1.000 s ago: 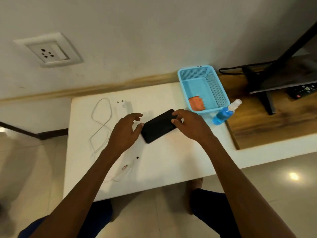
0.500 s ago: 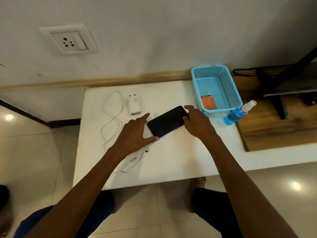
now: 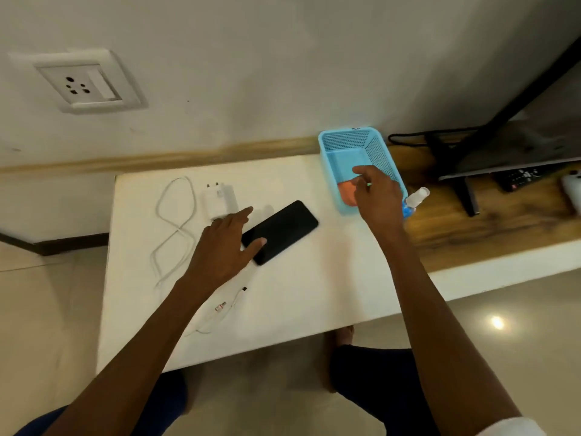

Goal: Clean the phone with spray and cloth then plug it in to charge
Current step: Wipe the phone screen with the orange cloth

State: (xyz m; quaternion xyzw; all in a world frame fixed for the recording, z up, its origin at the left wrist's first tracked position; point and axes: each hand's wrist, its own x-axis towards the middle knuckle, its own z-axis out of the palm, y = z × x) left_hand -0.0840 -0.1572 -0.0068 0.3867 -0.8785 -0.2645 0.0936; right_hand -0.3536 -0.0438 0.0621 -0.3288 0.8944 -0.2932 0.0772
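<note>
While right hand (image 3: 375,195) hides cloth (image 3: 347,191) | fingers spread | left hand (image 3: 224,243) spread, thumb on phone (image 3: 281,231)

A white table (image 3: 314,294) stands against a pale wall (image 3: 283,58) on glossy tiled floor (image 3: 503,341).

TV stand (image 3: 452,158) w/ remote (image 3: 518,179) – on wood shelf (image 3: 471,228).

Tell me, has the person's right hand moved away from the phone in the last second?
Yes. The right hand has left the phone and gone right and toward the wall, now over the blue basket, above the orange cloth, fingers open.
</note>
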